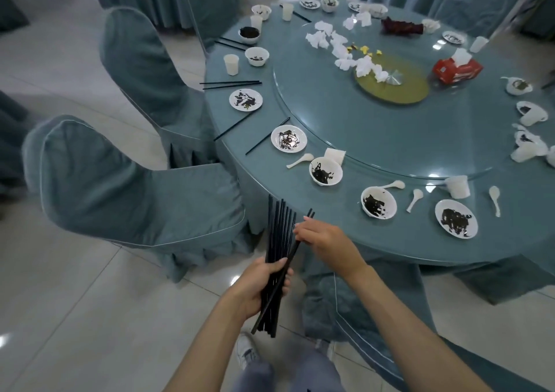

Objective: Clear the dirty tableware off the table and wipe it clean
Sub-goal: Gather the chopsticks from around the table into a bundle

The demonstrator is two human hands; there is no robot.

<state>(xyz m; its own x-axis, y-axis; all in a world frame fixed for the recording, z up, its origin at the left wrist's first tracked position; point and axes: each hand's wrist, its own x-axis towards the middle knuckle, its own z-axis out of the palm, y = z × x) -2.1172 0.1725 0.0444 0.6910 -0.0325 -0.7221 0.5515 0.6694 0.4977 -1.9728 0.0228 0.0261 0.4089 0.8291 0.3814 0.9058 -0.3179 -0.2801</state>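
My left hand (260, 283) grips a bundle of several black chopsticks (277, 235) upright beside the round table (345, 235). My right hand (324, 243) holds a pair of black chopsticks against that bundle, their tips poking out above my fingers. Dirty white bowls (326, 171) (378, 203) and plates (289, 139) (456, 218) ring the table's near edge, with white spoons (300, 161) (414, 199) between them. Loose black chopsticks (267, 136) (231, 84) lie along the left rim.
A glass turntable (375, 139) carries crumpled white napkins (339, 43) and a red tissue box (456, 69). White cups (231, 64) (458, 186) stand near the rim. Covered chairs (135, 181) (150, 67) stand at the left; another chair (360, 301) is by my legs.
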